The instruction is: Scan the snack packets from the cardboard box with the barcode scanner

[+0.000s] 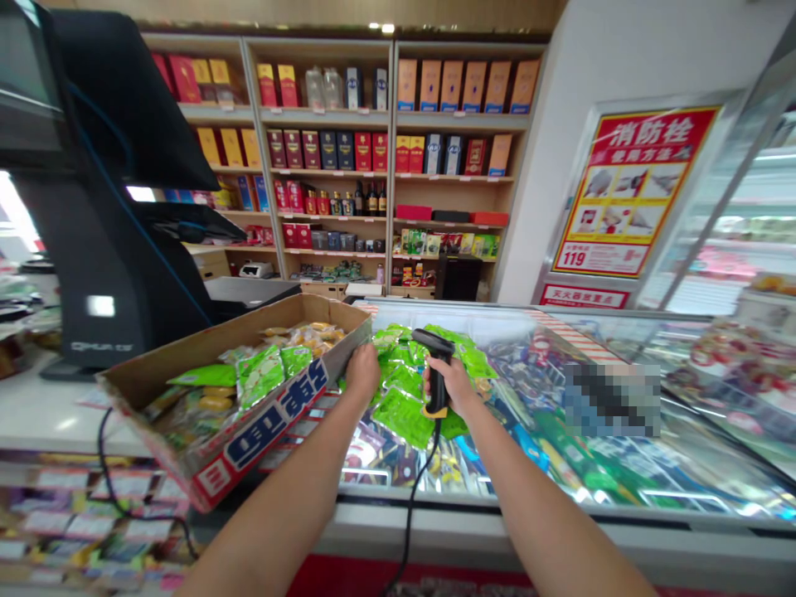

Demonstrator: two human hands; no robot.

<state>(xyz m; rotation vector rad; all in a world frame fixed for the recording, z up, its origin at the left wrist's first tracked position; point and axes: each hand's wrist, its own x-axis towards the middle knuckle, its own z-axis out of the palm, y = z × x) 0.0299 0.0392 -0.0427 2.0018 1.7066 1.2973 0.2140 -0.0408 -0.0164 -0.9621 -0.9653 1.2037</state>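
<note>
Gripping the right wall of the cardboard box [277,423] with your left hand [361,373], you have your fingers [366,352] bent over its edge. The box is tilted, angled across the left side of the scene, partly over the white worktop [50,406], and is full of green and yellow snack packets [259,375]. Your right hand [448,385] is closed round the grip of a black corded barcode scanner [437,373], fingers [431,378] wrapped tight. The scanner is just above a heap of green packets [401,419] in the glass-topped chest freezer [622,489], and its black cable [414,506] hangs toward you. Far off: shelves of boxed liquor [391,157]. Left: a black checkout terminal [105,207]. Right: a red-and-yellow fire hydrant sign [638,191].
</note>
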